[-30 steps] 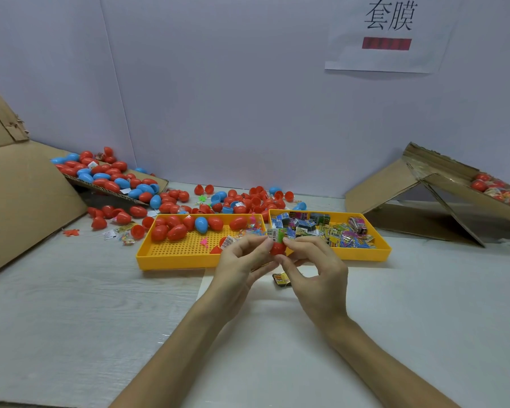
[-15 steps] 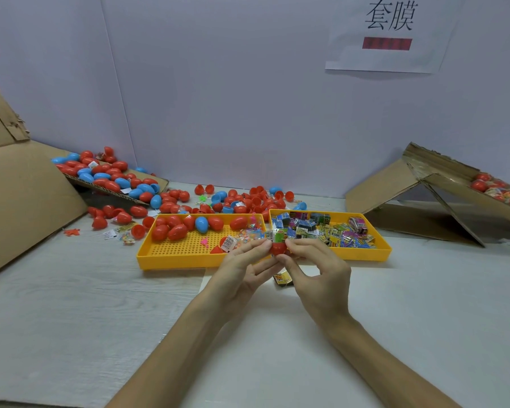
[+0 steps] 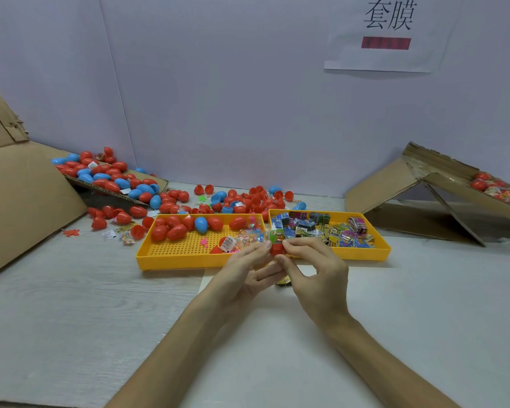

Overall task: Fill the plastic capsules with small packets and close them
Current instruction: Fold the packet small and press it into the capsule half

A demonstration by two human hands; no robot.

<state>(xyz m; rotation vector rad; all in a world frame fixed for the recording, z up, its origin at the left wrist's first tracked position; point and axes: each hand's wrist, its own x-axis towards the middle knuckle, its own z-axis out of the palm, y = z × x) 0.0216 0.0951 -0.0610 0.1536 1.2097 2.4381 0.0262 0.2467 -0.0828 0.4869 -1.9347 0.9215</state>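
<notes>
Where my two hands meet: a red capsule half [image 3: 277,249], held above the table just in front of the gap between the two trays.
Left hand [image 3: 242,272]: I have its thumb and forefinger tips pinching the capsule's left side; the other fingers lie loosely extended below.
Right hand [image 3: 318,275]: pinching the same capsule from the right, forefinger on top, thumb underneath, remaining fingers curled.
Green packet [image 3: 277,237]: I see it sticking up out of the capsule's open top.
Left yellow tray [image 3: 174,262]: perforated floor, with closed red and blue capsules [image 3: 177,231] along its far side and some loose bits near its right end.
Right yellow tray [image 3: 362,253]: a heap of small colourful packets [image 3: 336,231].
Stray packet [image 3: 283,281]: on the table under my hands, partly hidden by them.
Loose capsules [image 3: 248,198]: scattered behind the trays and on the left cardboard ramp [image 3: 18,195].
Right cardboard ramp [image 3: 395,184]: more red pieces at its top edge, too blurred for me to identify.
</notes>
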